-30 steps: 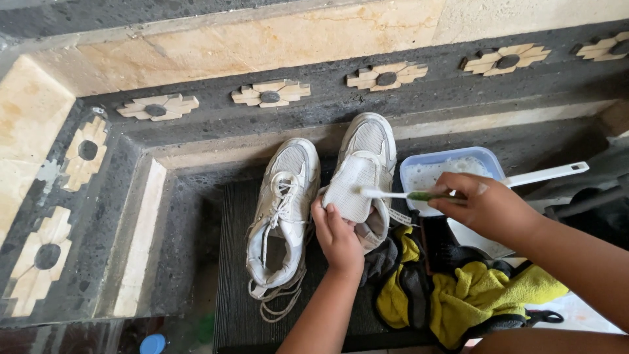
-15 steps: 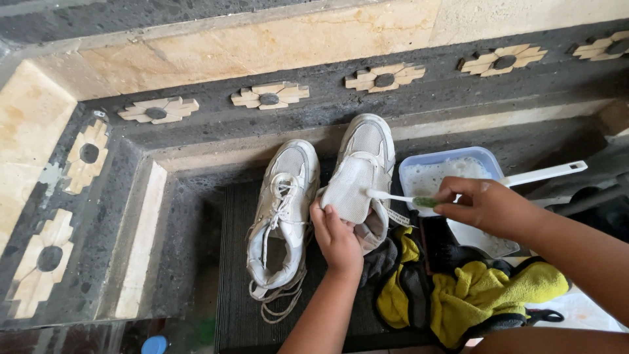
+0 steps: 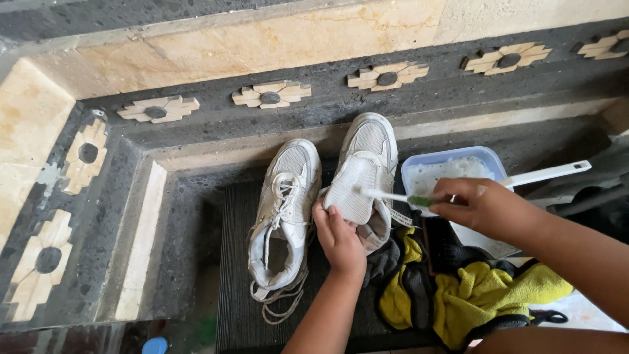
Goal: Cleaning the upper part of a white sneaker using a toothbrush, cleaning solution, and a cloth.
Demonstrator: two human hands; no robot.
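Two white sneakers lie side by side on a dark ribbed mat (image 3: 229,262). The left sneaker (image 3: 283,213) has loose laces trailing toward me. My left hand (image 3: 341,239) grips the pulled-up tongue of the right sneaker (image 3: 368,164). My right hand (image 3: 481,208) holds a small toothbrush (image 3: 393,196) with a green and white handle, its head pressed against that tongue.
A blue-rimmed plastic tub (image 3: 452,172) of foamy water with a white handled scoop (image 3: 544,174) sits right of the shoes. Yellow and black cloths (image 3: 458,288) lie in a heap below it. Dark stone walls (image 3: 170,216) with tan flower inlays enclose the recess. A blue cap (image 3: 155,345) shows at the bottom edge.
The brush head has shifted slightly on the tongue with small moves of my right hand. My left hand keeps its grip and the shoes have not moved.
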